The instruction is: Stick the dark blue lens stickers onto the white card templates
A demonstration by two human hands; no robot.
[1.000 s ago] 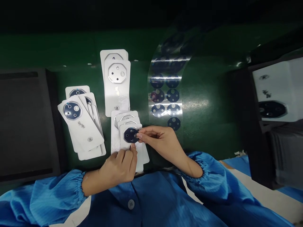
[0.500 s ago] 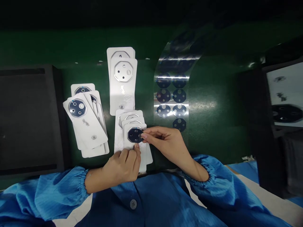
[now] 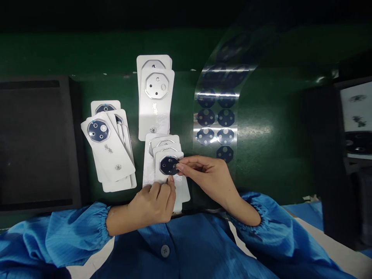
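My right hand [image 3: 209,174] pinches the right edge of a dark blue octagonal film sticker [image 3: 167,166] between thumb and index finger. The sticker, with several round holes, lies over the octagonal frame of the top white phone-back-shaped panel [image 3: 158,177]. My left hand [image 3: 157,200] is closed on this panel just below the sticker, with its index fingertip against the panel's face and its other fingers curled. Several similar panels [image 3: 148,170] are fanned out beneath it, partly hidden by my hands.
A clear sheet [image 3: 215,128] of dark octagonal stickers lies to the right. White panels with bare octagons [image 3: 158,116] lie farther back. On the left are panels with dark octagons [image 3: 116,161] and a black tray [image 3: 74,143]. A dark holder [image 3: 322,155] stands at right.
The whole scene has shifted slightly right as the camera moved. Both hands keep nearly the same grip, and the sticker still lies over the panel's octagon.
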